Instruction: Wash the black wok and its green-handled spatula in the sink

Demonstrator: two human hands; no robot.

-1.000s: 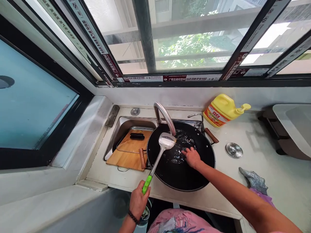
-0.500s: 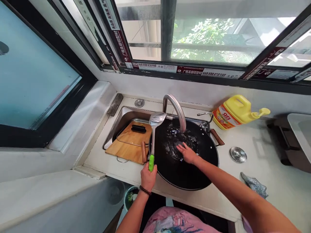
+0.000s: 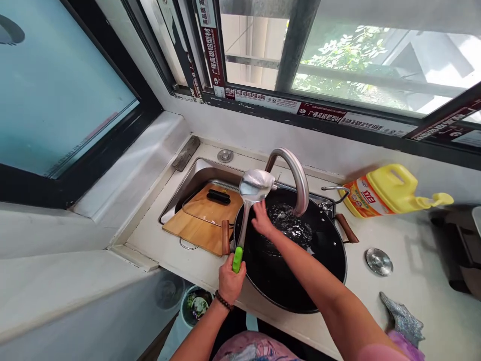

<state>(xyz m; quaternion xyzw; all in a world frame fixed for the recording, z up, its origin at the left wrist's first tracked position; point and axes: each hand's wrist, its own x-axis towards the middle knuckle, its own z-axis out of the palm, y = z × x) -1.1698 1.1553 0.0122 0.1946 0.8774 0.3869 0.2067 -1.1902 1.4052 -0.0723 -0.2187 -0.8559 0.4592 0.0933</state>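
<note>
My left hand (image 3: 230, 282) is closed round the green handle of a steel spatula (image 3: 256, 184), which stands upright at the left rim of the black wok (image 3: 323, 273). My right hand (image 3: 261, 221) reaches across the wok and touches the spatula just below its blade, fingers curled toward it. Water runs from the curved tap (image 3: 295, 173) into the wok, which lies over the sink (image 3: 195, 175).
A wooden board with a glass lid (image 3: 203, 220) fills the sink's left side. On the counter to the right are a yellow detergent jug (image 3: 391, 193), a round steel lid (image 3: 379, 261) and a grey cloth (image 3: 404, 317). A small bin (image 3: 195, 306) stands below the counter edge.
My right hand left the wet bottom of the wok and moved left to the spatula. The spatula swung upright at the wok's left rim. The view shifted right and closer.
</note>
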